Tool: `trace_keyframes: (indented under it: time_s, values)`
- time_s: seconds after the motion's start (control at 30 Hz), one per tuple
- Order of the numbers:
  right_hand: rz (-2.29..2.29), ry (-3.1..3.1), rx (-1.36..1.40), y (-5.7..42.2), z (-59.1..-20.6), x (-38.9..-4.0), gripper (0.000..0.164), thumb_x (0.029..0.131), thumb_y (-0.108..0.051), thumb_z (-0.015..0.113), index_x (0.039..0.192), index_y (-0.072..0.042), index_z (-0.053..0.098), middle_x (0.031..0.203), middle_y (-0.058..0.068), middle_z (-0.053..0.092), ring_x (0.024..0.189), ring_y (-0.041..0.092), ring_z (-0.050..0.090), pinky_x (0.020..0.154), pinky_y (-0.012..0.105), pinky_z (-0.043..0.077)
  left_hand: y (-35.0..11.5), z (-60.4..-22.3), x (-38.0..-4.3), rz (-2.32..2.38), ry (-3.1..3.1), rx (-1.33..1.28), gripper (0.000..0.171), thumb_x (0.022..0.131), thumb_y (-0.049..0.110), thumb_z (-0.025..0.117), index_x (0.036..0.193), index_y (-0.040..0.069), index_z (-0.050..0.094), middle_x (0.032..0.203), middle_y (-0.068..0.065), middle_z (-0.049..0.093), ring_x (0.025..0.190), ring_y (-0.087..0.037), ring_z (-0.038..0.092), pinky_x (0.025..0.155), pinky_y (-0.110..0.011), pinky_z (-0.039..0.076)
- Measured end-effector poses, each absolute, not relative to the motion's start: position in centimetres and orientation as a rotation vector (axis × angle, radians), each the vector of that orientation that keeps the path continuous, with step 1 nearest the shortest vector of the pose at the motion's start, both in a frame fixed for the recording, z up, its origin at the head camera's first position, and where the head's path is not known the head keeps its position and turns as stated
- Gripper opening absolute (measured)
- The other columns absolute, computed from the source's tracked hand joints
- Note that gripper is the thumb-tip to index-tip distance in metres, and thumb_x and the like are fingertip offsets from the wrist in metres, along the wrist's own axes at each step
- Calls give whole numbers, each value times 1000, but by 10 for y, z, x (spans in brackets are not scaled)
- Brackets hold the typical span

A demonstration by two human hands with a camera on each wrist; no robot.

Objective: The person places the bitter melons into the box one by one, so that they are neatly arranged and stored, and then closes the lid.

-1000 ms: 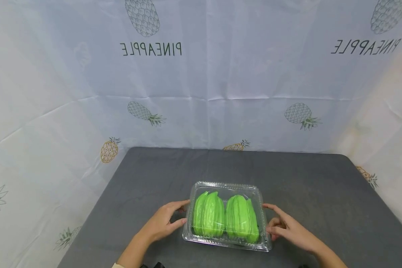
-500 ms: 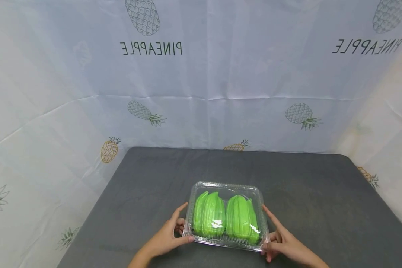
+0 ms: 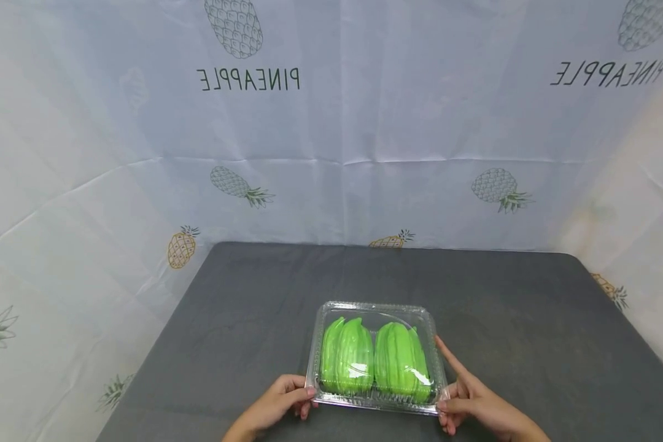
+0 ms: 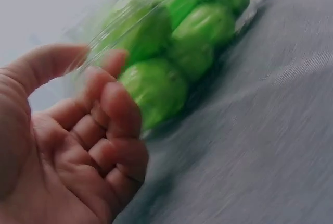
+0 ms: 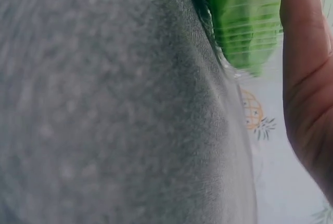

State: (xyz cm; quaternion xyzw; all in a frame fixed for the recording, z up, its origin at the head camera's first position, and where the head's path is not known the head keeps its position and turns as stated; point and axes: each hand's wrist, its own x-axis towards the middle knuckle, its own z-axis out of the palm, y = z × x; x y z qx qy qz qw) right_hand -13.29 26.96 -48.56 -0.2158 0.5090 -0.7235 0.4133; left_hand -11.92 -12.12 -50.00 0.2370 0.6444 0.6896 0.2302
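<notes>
A clear plastic clamshell box (image 3: 377, 314) lies near the front of the table, its lid down. Inside sit two side-by-side groups of bright green ridged pods or fruits (image 3: 347, 356); their exact kind cannot be told. At the box's near left corner, my left hand (image 3: 279, 404) pinches the rim between thumb and fingers, the other fingers curled in the left wrist view. My right hand (image 3: 475, 402) pinches the near right corner, its forefinger stretched along the right side. In the right wrist view only part of that hand (image 5: 309, 73) shows, beside the box.
A dark grey cloth covers the table (image 3: 265, 288), which runs on behind and to both sides of the box. Pale curtains (image 3: 409, 110) printed with pineapples and mirrored lettering stand at the back and sides.
Both hands have slid from the box's sides down to its near corners and taken hold of the rim. The left forefinger has left the left side. The box has barely moved.
</notes>
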Motion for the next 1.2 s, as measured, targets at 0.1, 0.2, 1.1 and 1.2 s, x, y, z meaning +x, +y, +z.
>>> trace_keyframes:
  time_s: [0.1,0.2,1.1,1.2]
  values:
    - [-1811,1277,-540,270,-484,-134,94,97,-1,40,135,-43,-35,86,1,68,75,10,65,68,26,56,-117,-504,-117,1956,1668,645,37,94,5,43,83,-29,38,62,6,50,58,3,49,51,-13,36]
    - [-1827,1262,-551,270,-483,-134,94,97,1,40,136,-44,-34,86,1,68,74,10,65,68,26,56,-114,-507,-115,1977,1642,661,36,94,5,40,78,-27,34,65,11,48,57,3,47,53,-12,38]
    - [-1906,1436,-234,267,-488,-112,17,95,-6,41,108,-1,52,84,-1,72,74,7,69,69,23,56,-116,-510,-112,2006,1516,745,31,92,-1,33,73,-25,28,59,-28,22,56,2,44,52,-13,38]
    - [-1876,1418,-212,265,-485,-112,22,96,-8,41,87,-16,60,83,-5,72,73,4,68,69,21,56,-117,-509,-112,1992,1523,741,32,92,0,34,72,-24,27,59,-27,22,55,2,44,51,-13,37]
